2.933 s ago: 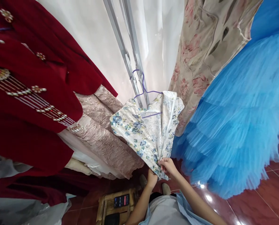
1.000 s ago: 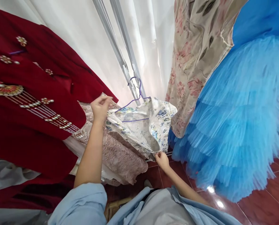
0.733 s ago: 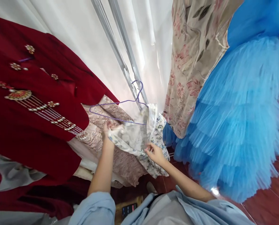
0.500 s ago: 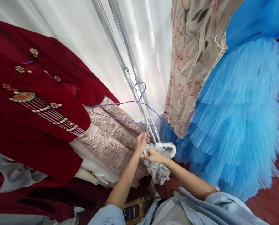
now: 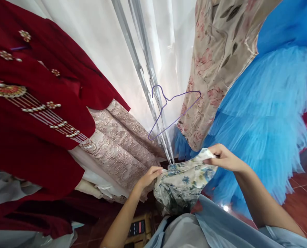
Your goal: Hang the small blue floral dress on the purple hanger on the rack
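A white garment with a blue and green floral print (image 5: 187,179) is stretched between my two hands, low in front of my body. My left hand (image 5: 150,176) pinches its left upper edge. Its right upper corner is gripped in my right hand (image 5: 222,157), thumb and fingers closed on the cloth. The lower part of the garment bunches near my waist, and its exact kind is hard to make out. Above it, a bare purple wire hanger (image 5: 172,103) hangs tilted by the metal poles (image 5: 143,72), touched by neither hand.
At left hang a dark red beaded garment (image 5: 47,113) and a pink brocade skirt (image 5: 122,144). A beige floral garment (image 5: 207,79) and a blue layered tulle dress (image 5: 256,131) hang at right. A phone (image 5: 137,228) lies on a wooden stool (image 5: 145,237). White curtain (image 5: 91,41) covers the back.
My hands have moved apart, the right one rightward, spreading the bunched floral garment between them. The purple hanger has swung round, its long side now pointing right.
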{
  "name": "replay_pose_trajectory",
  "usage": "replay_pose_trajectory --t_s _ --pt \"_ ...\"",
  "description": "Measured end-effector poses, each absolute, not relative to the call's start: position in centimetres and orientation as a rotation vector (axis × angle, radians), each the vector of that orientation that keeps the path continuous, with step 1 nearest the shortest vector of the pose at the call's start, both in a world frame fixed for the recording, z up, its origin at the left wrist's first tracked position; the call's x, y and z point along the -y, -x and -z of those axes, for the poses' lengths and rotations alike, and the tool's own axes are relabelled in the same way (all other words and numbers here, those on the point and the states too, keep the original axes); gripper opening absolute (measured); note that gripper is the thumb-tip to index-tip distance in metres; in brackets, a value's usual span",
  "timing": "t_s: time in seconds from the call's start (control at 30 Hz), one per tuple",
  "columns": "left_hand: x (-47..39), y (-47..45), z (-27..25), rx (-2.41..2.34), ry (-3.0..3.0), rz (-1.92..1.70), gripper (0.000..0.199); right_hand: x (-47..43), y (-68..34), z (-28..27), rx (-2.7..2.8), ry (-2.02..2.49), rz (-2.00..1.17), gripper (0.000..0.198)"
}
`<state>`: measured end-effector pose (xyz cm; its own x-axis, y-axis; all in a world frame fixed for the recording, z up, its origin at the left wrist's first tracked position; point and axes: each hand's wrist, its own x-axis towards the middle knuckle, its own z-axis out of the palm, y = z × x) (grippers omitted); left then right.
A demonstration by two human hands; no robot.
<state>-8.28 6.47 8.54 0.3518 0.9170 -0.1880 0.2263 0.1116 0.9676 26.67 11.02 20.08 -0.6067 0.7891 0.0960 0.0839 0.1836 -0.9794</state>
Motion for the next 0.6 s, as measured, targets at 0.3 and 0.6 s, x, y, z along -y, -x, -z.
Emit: replay_pose_trajectory --t_s 0.3,0.6 --pt "-5.3 13.7 -14.9 -1.192 -1.561 -0.982 0.038 -11.2 -32.6 -18.6 1.221 1.028 -1.216 0.025" --pt "-16.2 8.9 -22.8 -1.141 -1.302 -1.528 0.033 -12.7 -32.0 -16.8 1.016 1.098 -1.023 0.029"
